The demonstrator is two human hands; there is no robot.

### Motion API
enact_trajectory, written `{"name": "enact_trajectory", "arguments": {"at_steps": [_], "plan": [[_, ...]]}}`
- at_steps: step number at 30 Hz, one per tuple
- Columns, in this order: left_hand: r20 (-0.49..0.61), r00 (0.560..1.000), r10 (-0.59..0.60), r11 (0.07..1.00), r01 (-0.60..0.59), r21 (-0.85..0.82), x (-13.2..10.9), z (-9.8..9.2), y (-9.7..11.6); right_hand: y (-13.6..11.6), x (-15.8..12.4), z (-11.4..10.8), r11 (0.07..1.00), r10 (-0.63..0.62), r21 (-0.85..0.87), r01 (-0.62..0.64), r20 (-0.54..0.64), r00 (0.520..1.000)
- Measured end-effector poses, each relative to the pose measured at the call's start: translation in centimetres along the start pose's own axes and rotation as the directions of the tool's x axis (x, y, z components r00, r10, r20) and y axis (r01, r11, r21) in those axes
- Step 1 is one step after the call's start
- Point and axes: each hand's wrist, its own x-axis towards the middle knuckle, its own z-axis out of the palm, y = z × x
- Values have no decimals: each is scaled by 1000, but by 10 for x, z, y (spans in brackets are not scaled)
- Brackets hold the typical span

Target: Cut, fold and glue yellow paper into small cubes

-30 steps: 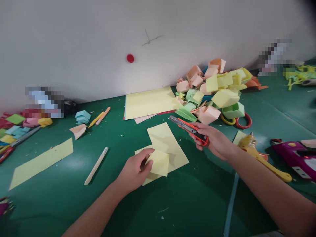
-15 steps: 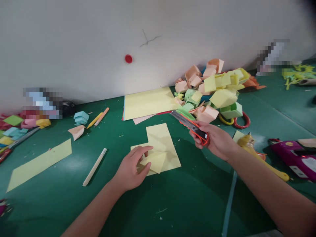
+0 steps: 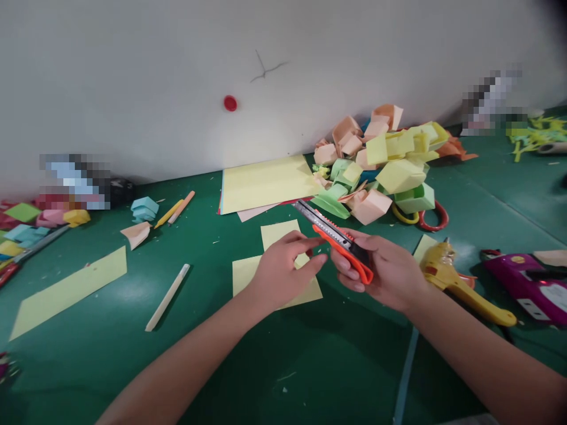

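Note:
My right hand [image 3: 381,265] is wrapped round an orange and black box cutter [image 3: 352,257], whose blade end points up and left. Just left of the cutter is my left hand [image 3: 286,265], thumb and index finger apart, the fingertips close to the orange body; whether they touch it I cannot tell. Beneath the left hand lie pale yellow paper pieces [image 3: 245,274] on the green table, partly covered by it.
Yellow sheets [image 3: 266,183] lie by the wall, beside a heap of folded paper shapes [image 3: 401,174]. At right are a yellow glue gun [image 3: 469,292], scissors [image 3: 434,217] and a purple device [image 3: 527,283]. A pale stick [image 3: 168,298] and paper strip [image 3: 71,289] lie left.
My left hand has moved right from the small yellow piece to beside the cutter. The cutter has shifted slightly left and down in my right hand.

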Motion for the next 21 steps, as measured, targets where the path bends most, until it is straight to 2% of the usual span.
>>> {"name": "enact_trajectory", "arguments": {"at_steps": [4,9,16,21], "plan": [[-61,998,4,995,-10,-95,7,8,2,1,1,-3,1000,6,2,-6,-4,1000],[-118,993,-9,988,-10,-156,4,8,-8,4,1,-5,1000,21,19,-22,43,999],[-77,997,1,964,-22,-266,2,11,-7,8,2,-5,999,18,45,-18,14,1000],[-113,991,-69,917,19,-398,5,19,-2,8,5,-6,999,36,3,-37,36,999]]}}
